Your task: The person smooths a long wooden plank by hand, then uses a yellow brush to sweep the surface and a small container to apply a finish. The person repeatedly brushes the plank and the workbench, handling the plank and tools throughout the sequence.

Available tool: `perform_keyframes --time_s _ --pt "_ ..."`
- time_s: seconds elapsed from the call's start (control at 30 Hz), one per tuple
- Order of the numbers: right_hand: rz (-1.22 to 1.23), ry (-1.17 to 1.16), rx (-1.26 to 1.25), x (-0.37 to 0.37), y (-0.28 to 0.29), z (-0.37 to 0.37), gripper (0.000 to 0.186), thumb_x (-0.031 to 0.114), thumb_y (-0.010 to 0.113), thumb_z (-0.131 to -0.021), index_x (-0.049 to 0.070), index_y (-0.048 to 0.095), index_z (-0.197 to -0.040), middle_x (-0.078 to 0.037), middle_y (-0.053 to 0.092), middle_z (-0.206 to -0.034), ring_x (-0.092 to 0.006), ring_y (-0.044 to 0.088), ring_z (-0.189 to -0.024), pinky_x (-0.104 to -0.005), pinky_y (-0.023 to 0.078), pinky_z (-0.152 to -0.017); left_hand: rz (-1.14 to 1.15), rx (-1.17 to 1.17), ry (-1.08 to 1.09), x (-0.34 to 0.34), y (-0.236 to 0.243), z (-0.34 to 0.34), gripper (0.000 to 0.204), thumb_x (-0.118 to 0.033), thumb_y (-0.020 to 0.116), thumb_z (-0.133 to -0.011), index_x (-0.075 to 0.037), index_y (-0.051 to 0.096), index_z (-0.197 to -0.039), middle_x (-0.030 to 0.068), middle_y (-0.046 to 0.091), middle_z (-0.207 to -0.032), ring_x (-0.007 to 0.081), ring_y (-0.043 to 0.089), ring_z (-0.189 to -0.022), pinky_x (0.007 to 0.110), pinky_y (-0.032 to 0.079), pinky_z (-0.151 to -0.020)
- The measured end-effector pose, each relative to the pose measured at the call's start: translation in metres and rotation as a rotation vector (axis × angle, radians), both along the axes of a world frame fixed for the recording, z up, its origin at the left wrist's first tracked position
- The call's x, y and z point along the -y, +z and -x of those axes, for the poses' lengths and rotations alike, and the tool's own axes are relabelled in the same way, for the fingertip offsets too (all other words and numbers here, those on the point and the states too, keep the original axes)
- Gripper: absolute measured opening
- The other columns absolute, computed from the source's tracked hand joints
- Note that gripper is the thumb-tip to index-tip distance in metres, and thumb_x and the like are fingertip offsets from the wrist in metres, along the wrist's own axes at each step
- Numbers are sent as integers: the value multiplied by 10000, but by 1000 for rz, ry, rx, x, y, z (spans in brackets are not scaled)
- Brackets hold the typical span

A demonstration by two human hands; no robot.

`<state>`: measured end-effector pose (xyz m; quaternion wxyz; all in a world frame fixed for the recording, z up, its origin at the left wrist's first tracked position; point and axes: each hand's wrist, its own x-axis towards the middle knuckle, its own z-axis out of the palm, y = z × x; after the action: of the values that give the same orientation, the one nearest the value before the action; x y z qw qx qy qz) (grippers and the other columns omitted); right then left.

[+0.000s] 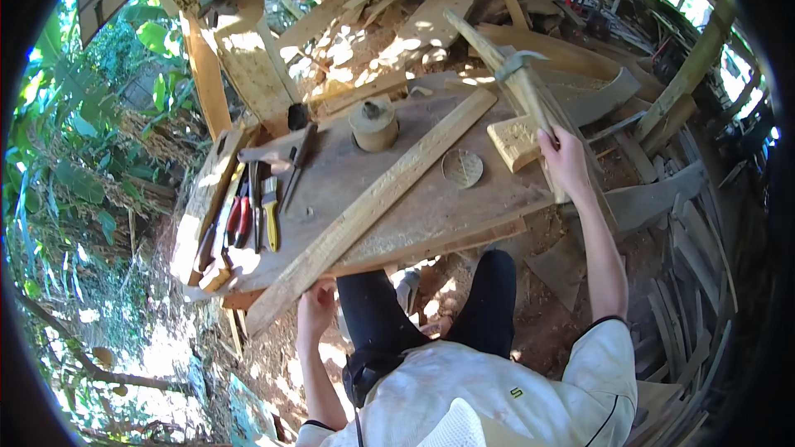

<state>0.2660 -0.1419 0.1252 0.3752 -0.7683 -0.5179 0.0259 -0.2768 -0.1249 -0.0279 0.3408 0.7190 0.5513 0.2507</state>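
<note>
My right hand (566,164) is wrapped round the wooden handle of a hammer (520,64), its curved metal head up and away from me at the bench's right end. Beside that hand is a pale wooden block (512,142). A long wooden plank (381,199) lies diagonally across the workbench (414,236), its near end sticking out past the front edge. My left hand (316,308) is low by that near end, fingers curled; whether they grip anything is hidden.
On the bench's left are red-handled pliers (239,215), a yellow-handled brush (271,215) and several other tools. A round lidded pot (373,124) stands behind the plank, a small round dish (462,168) right of it. Stacked boards (447,12) rise beyond; wood strips (691,248) lie right.
</note>
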Motion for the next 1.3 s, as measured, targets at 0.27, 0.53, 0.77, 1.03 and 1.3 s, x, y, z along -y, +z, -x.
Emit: perform_keyframes --time_s 0.27,0.53,0.77,1.03,1.3 --pt "-532 364 -789 55 20 81 284 224 435 -1100 -1 501 -1260 -61 509 -671 -137 476 -431 -295 429 -416 352 375 -95 11 28 -50 140 -84 721 -957 17 751 -1050 51 709 -739 87 660 -654 234 539 -598" --pt "-332 312 -998 57 -44 110 228 192 546 -1074 -7 568 -1182 -5 473 -650 -76 443 -420 -240 381 -385 289 756 -248 11 30 -86 208 -6 760 -908 86 732 -1093 178 758 -987 189 731 -848 315 612 -798" --pt "-305 284 -877 -2 -73 81 210 229 579 -1070 21 596 -1090 21 487 -639 -55 459 -425 -234 358 -392 -313 327 -58 -36 69 -111 148 -75 711 -952 20 749 -1059 137 767 -993 245 749 -931 338 579 -832" --pt "-224 286 -907 -16 -100 79 235 268 608 -1060 34 597 -1038 21 493 -630 -54 466 -427 -239 356 -395 -284 353 91 -51 42 -125 118 16 679 -944 69 737 -1033 147 755 -1134 234 744 -1009 312 595 -865" --pt "-221 247 -987 -11 -99 73 230 242 593 -1064 13 597 -1071 6 500 -646 -68 471 -424 -239 372 -404 -225 345 22 -43 42 -94 109 11 679 -950 74 734 -1020 150 757 -1125 211 740 -1006 303 588 -880"
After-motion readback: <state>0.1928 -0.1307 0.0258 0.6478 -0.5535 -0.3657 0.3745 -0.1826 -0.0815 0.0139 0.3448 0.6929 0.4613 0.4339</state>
